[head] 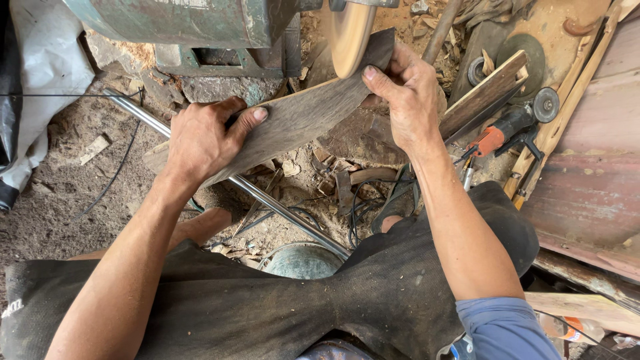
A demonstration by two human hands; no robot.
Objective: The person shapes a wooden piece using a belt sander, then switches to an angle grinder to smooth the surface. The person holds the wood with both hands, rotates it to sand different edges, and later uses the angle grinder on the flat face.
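Both my hands hold a flat, dark, curved wooden board [300, 117]. My left hand [203, 137] grips its lower left end, thumb laid across the top face. My right hand [403, 90] grips the upper right end, thumb near the edge. The board's upper edge sits against a round tan sanding disc [348, 33] on a green machine [187, 27]. Part of the board is hidden under my hands.
A shiny metal bar [267, 197] runs diagonally below the board. Wood scraps and cables litter the dusty ground. An orange-and-black angle grinder [510, 127] and a wooden slat [483, 93] lie at the right. A dark apron [267, 307] covers my lap.
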